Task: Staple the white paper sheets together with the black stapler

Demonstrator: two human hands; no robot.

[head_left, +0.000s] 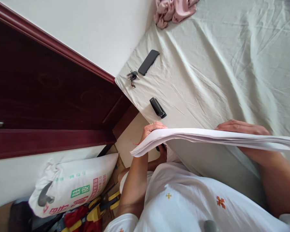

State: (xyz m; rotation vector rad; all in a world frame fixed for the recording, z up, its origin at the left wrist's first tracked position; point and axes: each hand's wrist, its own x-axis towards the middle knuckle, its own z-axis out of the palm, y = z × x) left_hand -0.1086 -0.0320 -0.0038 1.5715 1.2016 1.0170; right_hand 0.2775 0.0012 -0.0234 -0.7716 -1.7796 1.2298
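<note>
A thin stack of white paper sheets [207, 135] is held up in front of my body, seen nearly edge-on, with its left end drooping. My left hand [154, 127] is closed around the stack near that end, and the paper covers part of its fingers. Toward the other end, my right hand [244, 127] has its fingers along the far side of the sheets; its thumb is hidden. Just beyond my left hand, a black stapler [158, 108] lies on the bed's pale green sheet [188, 87], touched by neither hand.
Farther back on the bed are a bunch of keys [132, 76] and a flat black phone-like object [148, 62]. Crumpled pink cloth [175, 13] lies by the wall. At left stand a dark red wooden cabinet [50, 83] and a full white sack [74, 183] with printed characters.
</note>
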